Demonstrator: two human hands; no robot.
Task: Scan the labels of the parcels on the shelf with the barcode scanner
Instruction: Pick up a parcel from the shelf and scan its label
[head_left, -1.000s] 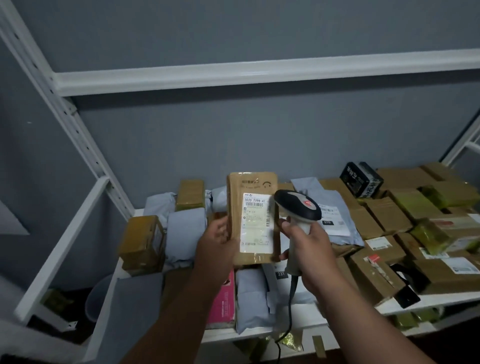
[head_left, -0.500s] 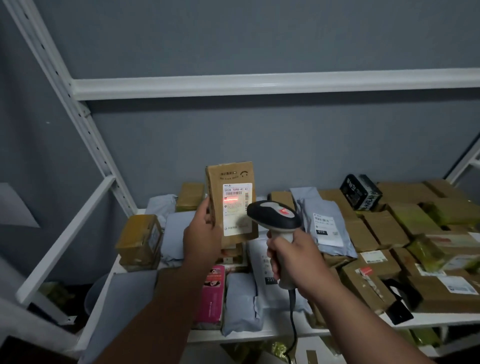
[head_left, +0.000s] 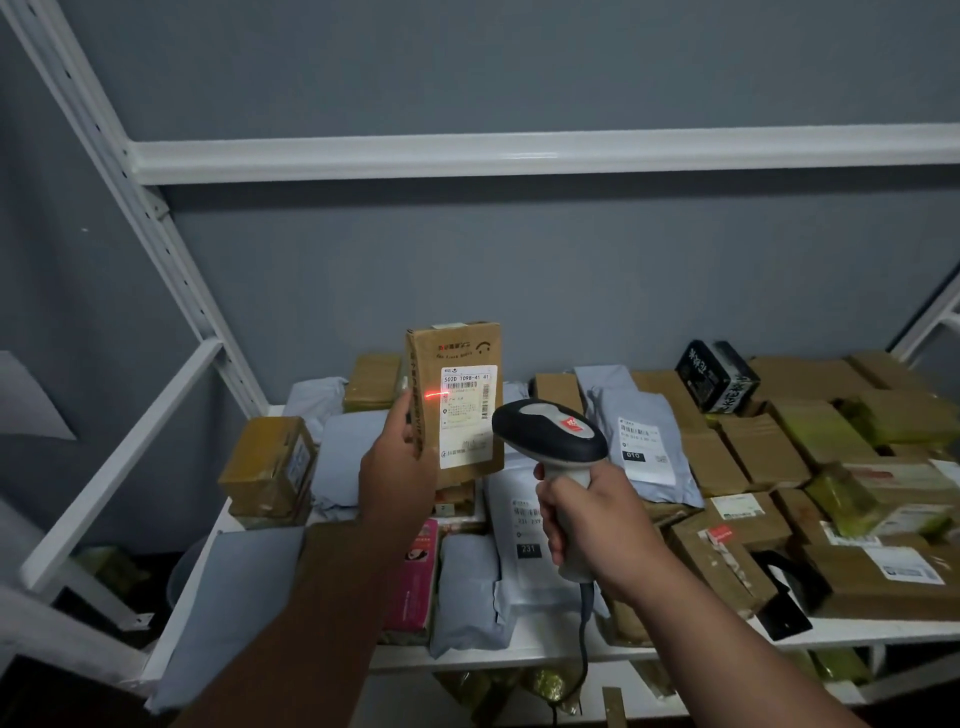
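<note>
Grey wall behind, white shelf (head_left: 857, 626) heaped with parcels. Above that shelf, the left hand (head_left: 397, 467) grips a brown box (head_left: 460, 358) upright, label facing out. Just right of it, the right hand (head_left: 587, 514) is wrapped round the scanner (head_left: 548, 431), whose red line falls on the label (head_left: 467, 415).

The white label (head_left: 466, 415) on the brown parcel (head_left: 457, 402) reads "502D T098-41 41". Right of it, the white mailer (head_left: 524, 525) shows "231" on a black tag (head_left: 528, 550).
</note>
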